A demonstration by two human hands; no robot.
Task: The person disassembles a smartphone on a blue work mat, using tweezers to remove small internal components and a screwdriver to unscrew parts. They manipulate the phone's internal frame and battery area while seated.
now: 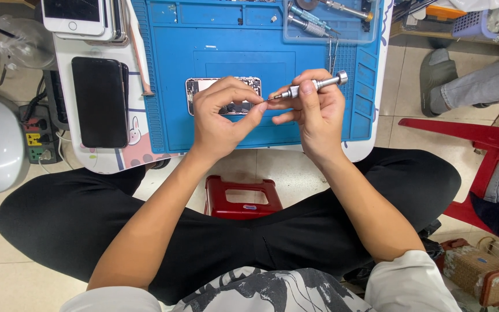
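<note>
Blue mat [174, 124] on my low table, opened phone [203, 86] at centre, left hand [222, 118] pinching at the tip of the screwdriver [310, 86], right hand [314, 112] gripping it, black phone [99, 101] left.

A black phone [100, 101] lies face down at nine o'clock on the white table [67, 49], just left of the blue work mat [171, 86]. A stack of white phones [82, 17] sits at eleven o'clock. A clear tray of tools [330, 20] rests at one o'clock (its contents partly cut off). A red stool [241, 197] stands at centre, below the table edge. A power strip [34, 124] lies at nine o'clock on the floor. A red chair [480, 156] stands at three o'clock.
</note>
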